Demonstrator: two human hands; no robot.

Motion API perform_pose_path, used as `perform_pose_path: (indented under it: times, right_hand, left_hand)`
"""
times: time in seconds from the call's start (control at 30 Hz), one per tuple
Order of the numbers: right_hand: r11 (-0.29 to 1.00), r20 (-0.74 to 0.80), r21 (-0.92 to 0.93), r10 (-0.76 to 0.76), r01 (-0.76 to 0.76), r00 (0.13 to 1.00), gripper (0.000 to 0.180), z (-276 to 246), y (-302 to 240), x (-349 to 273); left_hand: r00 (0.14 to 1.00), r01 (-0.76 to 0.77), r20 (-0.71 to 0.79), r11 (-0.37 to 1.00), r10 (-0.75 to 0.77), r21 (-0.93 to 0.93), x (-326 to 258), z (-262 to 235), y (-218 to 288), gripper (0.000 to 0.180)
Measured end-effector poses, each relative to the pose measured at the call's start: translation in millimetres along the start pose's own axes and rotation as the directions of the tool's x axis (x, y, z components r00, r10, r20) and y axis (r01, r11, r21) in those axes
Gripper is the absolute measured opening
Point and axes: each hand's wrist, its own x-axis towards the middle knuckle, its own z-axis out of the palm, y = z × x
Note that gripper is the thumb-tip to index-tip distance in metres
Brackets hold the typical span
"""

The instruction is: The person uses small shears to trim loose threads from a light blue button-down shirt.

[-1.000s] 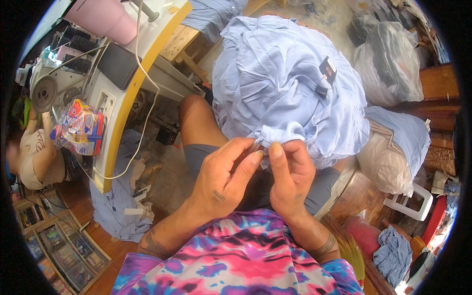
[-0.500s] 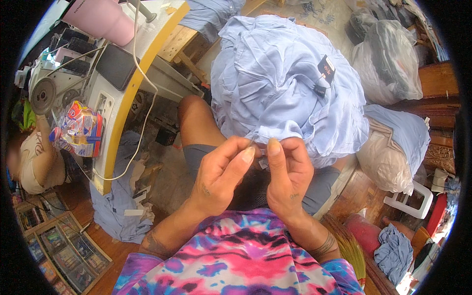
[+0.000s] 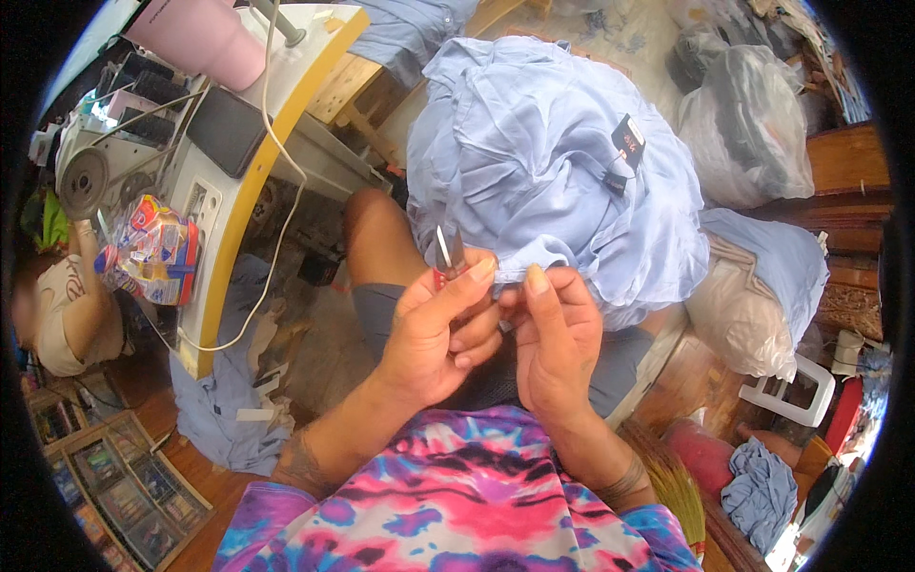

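In my left hand is a small pair of thread snips, its blades apart and pointing up and away from me. A bit of red handle shows by the fingers; the rest is hidden in the hand. My left thumb lies next to the cloth edge. My right hand pinches the near edge of a light blue garment between thumb and fingers. The garment lies bunched over a large mound in front of my knees. On its right side rests a black hang tag.
To the left stands a yellow-edged sewing table with a pink tumbler, a dark phone, a snack packet and a hanging white cable. Another person sits beyond it. At right are stuffed plastic bags and a white stool.
The snips' blades have swung up into plain view above my left hand, which has turned and shifted slightly left. My right hand keeps its pinch on the cloth edge.
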Motion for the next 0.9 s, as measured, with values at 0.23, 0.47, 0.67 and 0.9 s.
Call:
perform_pose_path:
  times: [0.23,0.47,0.67,0.9]
  right_hand:
    - [0.951,-0.026,-0.199,-0.245,0.236,0.969,0.012,-14.4,-5.1,14.4]
    - [0.975,0.028,-0.199,-0.095,0.098,0.995,0.012,-9.3,-21.1,3.6]
    - [0.591,-0.068,-0.790,-0.345,0.160,0.936,0.034,-38.3,-71.0,11.0]
    - [-0.256,0.491,-0.870,-0.385,0.421,0.782,0.040,-50.0,-121.3,120.9]
  left_hand:
    - [0.956,-0.254,-0.004,0.840,0.292,0.479,8.8,-21.3,-12.7,0.020]
    - [0.720,-0.629,0.532,0.096,0.446,0.772,15.0,-16.2,7.3,0.031]
    - [0.655,-0.668,0.622,-0.055,0.430,0.742,-2.5,-24.3,17.3,0.011]
    - [0.598,-0.695,0.640,-0.085,0.482,0.714,-25.4,-11.4,-2.7,0.011]
